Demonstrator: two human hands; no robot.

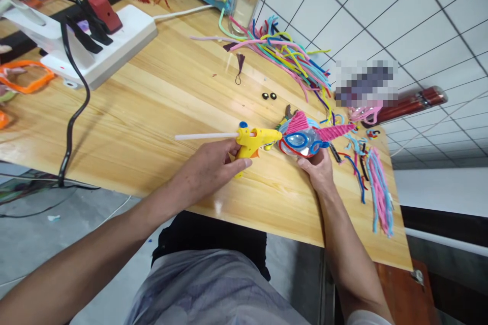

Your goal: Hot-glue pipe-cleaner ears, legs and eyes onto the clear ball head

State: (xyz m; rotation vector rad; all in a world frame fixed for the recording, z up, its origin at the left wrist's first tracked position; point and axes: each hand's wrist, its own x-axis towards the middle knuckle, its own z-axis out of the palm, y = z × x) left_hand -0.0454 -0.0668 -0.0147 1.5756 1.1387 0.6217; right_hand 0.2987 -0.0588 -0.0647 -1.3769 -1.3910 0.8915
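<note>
Now the left hand (223, 160) is gripping a yellow plastic glue gun (255, 140), while the right hand (319, 166) is holding a clear plastic craft body trimmed with blue, red and pink fuzzy stems (296, 140) from its near side. The craft is lying just right of the gun, closer to the right hand. The gun's long axis is running left to right, its nozzle pointing at the craft's left edge; whether they are touching, I cannot tell. One gun, one translucent glue stick (206, 136) trailing leftward and one craft are showing; two small black round pieces (269, 96) are lying beyond the hands.
</note>
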